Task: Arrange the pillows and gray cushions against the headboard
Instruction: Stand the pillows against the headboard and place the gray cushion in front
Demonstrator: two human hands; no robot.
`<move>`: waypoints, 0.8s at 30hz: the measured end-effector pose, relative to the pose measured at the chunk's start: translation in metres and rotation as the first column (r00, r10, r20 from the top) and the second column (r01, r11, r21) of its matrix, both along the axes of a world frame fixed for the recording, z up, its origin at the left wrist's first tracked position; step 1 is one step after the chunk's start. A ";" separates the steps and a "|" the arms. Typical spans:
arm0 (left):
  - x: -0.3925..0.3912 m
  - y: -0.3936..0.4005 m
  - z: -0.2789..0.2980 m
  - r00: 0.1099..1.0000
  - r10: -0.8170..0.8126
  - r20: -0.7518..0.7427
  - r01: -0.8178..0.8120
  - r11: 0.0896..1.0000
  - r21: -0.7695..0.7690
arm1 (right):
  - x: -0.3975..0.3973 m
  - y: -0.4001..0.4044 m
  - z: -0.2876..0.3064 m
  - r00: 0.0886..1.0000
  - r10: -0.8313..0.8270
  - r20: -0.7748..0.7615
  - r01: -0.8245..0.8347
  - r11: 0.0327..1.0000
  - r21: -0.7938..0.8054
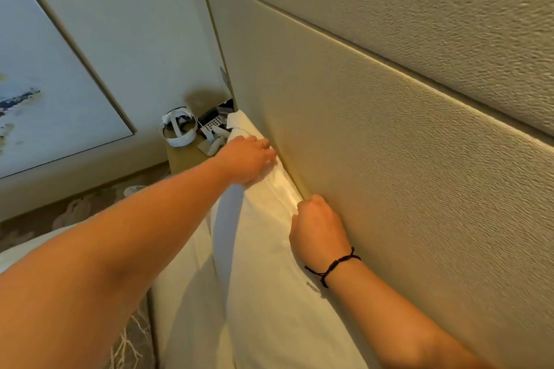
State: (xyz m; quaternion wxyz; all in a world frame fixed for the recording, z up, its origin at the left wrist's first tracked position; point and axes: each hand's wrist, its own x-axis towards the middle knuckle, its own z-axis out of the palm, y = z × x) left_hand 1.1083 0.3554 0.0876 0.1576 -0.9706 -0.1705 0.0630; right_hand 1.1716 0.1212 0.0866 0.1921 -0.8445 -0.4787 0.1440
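Note:
A white pillow (269, 278) stands on its long edge against the beige padded headboard (389, 144). My left hand (245, 159) grips the pillow's top edge near its far corner. My right hand (317, 225), with a black cord bracelet at the wrist, is closed on the same top edge nearer to me, pressed between pillow and headboard. No gray cushion is in view.
A bedside table (183, 156) beyond the pillow holds a white headset (178, 127), a remote (211, 126) and small items. A framed picture (45, 84) hangs on the left wall. White bedding (186, 293) lies left of the pillow, above patterned carpet (129, 347).

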 end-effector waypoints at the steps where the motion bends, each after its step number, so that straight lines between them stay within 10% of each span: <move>1: 0.001 0.014 -0.001 0.996 0.085 0.027 -0.085 0.996 0.006 | 0.000 0.001 0.000 1.000 -0.006 -0.015 0.006 1.000 0.005; 16: 0.040 0.116 0.012 0.714 0.671 0.198 -0.588 0.729 -0.351 | 0.002 0.004 -0.009 0.999 -0.043 -0.026 0.043 0.999 -0.003; 24: 0.028 0.125 0.020 0.447 0.781 0.437 -0.410 0.613 -0.676 | 0.002 0.004 -0.012 0.999 -0.050 -0.014 0.050 0.999 0.003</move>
